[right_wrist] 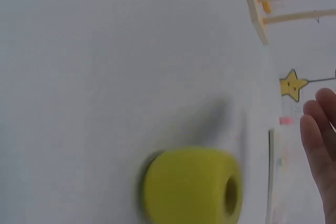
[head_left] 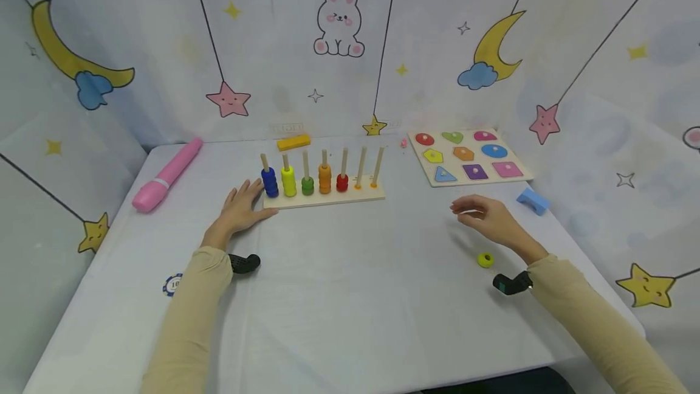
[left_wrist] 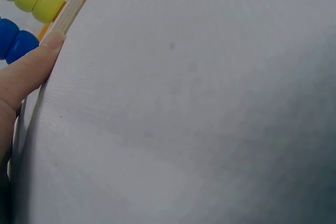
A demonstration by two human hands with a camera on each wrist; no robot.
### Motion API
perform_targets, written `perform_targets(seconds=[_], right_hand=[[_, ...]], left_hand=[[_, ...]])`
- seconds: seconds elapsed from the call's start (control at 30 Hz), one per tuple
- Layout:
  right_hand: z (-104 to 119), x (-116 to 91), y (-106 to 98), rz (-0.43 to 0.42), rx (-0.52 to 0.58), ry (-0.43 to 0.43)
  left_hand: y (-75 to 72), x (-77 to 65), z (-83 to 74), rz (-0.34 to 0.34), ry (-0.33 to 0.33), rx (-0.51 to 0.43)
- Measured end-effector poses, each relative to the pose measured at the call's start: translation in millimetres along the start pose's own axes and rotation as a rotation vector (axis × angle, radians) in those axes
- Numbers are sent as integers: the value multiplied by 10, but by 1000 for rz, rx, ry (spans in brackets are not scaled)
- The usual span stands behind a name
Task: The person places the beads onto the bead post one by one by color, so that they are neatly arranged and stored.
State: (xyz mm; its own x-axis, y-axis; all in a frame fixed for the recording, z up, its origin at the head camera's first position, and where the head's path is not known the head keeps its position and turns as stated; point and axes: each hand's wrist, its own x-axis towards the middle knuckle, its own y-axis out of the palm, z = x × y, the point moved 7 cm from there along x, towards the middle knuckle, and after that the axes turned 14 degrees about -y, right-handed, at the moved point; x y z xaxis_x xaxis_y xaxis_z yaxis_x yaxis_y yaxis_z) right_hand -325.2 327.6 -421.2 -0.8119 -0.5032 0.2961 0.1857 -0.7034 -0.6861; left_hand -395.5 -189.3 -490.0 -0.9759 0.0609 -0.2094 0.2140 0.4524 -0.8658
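Observation:
A wooden counting stand (head_left: 328, 199) with beads on upright pegs sits on the table. My left hand (head_left: 240, 207) is at its left end, fingers spread, with the thumb touching the base's front edge. In the left wrist view the thumb (left_wrist: 34, 69) lies beside the blue beads (left_wrist: 21, 45). Blue, yellow, green, orange and red beads sit on pegs; the two rightmost pegs carry none. Over the right side of the table, my right hand (head_left: 489, 219) hovers with loosely bent fingers, holding nothing. A loose yellow-green bead (head_left: 485, 260) lies below it, large in the right wrist view (right_wrist: 189, 187).
A shape puzzle board (head_left: 470, 182) lies at the back right, with a blue arch block (head_left: 533, 201) near the right edge. A pink stick-like object (head_left: 166, 175) is at left, a yellow block (head_left: 293, 142) behind the stand. A round chip (head_left: 172, 284) lies by the left sleeve.

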Motion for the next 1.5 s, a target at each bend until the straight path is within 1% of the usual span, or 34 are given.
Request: perform_targets(seconds=[0.13, 0.23, 0.33, 0.43, 0.57, 0.77, 1.03, 1.17, 1.27, 1.33, 1.43, 1.5], right_hand=[[-87, -302, -25, 35, 19, 15], [-153, -511, -29, 56, 39, 33], [-201, -688, -1, 94, 51, 44], [-196, -800, 30, 133, 56, 36], [-137, -834, 38, 151, 43, 9], [-109, -777, 51, 163, -16, -24], [-165, -696, 60, 164, -28, 14], [-186, -596, 70, 166, -10, 29], [-187, -439, 93, 162, 16, 27], [-162, -283, 107, 145, 36, 13], [-104, 14, 111, 105, 65, -10], [-7, 257, 106, 80, 86, -27]], left_hand=[[-20, 16, -21, -10, 12, 5], [-15, 24, -30, -4, 11, 11], [-1, 26, -35, 2, 13, 15], [12, 22, -31, 2, 14, 16], [14, 13, -11, -1, 10, 10], [2, 8, 24, -13, 3, 10], [-31, -1, 16, -25, 2, 4], [-49, -19, 16, -35, 4, -7], [-32, -37, 28, -30, -1, -6], [-11, -49, 34, -23, -6, -2], [9, -54, 28, -18, -7, -5], [11, -40, 17, -22, -2, -5]])
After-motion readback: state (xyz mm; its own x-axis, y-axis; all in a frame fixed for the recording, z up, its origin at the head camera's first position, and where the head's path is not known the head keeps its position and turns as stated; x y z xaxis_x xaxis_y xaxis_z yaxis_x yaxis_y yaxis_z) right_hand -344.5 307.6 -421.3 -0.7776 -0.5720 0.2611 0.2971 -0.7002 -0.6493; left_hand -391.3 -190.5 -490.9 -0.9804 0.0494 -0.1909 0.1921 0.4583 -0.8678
